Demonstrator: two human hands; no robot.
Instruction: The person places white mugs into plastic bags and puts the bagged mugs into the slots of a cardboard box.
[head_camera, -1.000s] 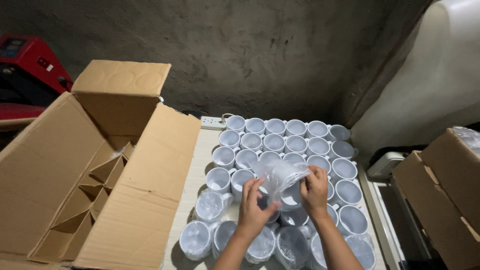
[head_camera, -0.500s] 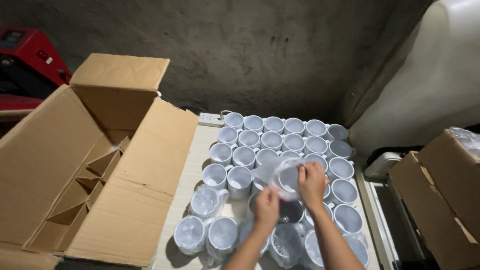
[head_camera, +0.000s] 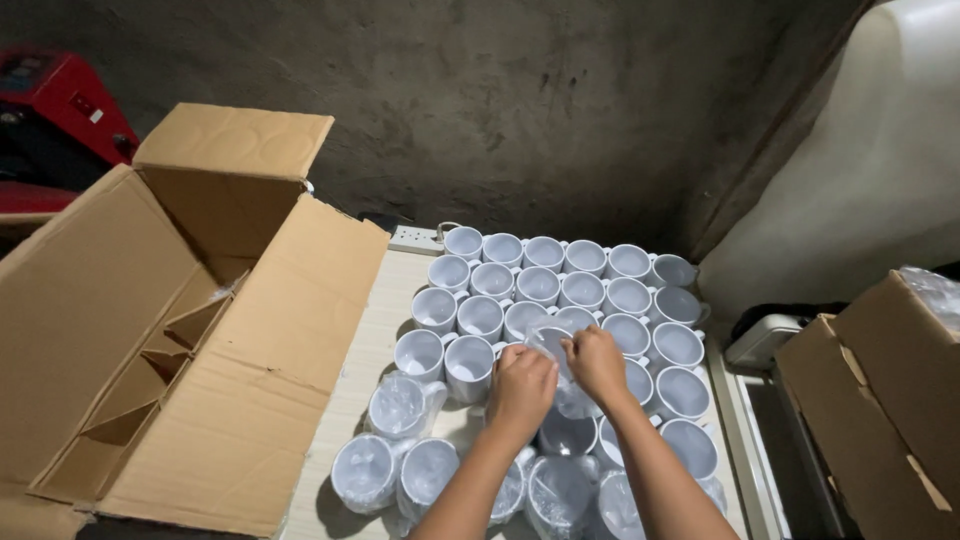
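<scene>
My left hand (head_camera: 522, 388) and my right hand (head_camera: 597, 362) meet over the middle of a crowd of white mugs (head_camera: 540, 285) on a pale table (head_camera: 372, 352). Both hands pinch a clear plastic bag (head_camera: 552, 345) wrapped around a white mug, which is mostly hidden behind my fingers. Bare mugs stand in rows at the back. Several mugs in clear plastic wrap (head_camera: 397, 408) stand nearer to me, at the front of the table.
A large open cardboard box (head_camera: 190, 330) with cardboard dividers lies tilted at the left. A white power strip (head_camera: 415, 239) lies at the table's back edge. Another cardboard box (head_camera: 880, 390) stands at the right, a red machine (head_camera: 55, 100) at the far left.
My hands have lowered the wrapped mug from above the rows down close to the table. The view has shifted slightly to the right and nearer.
</scene>
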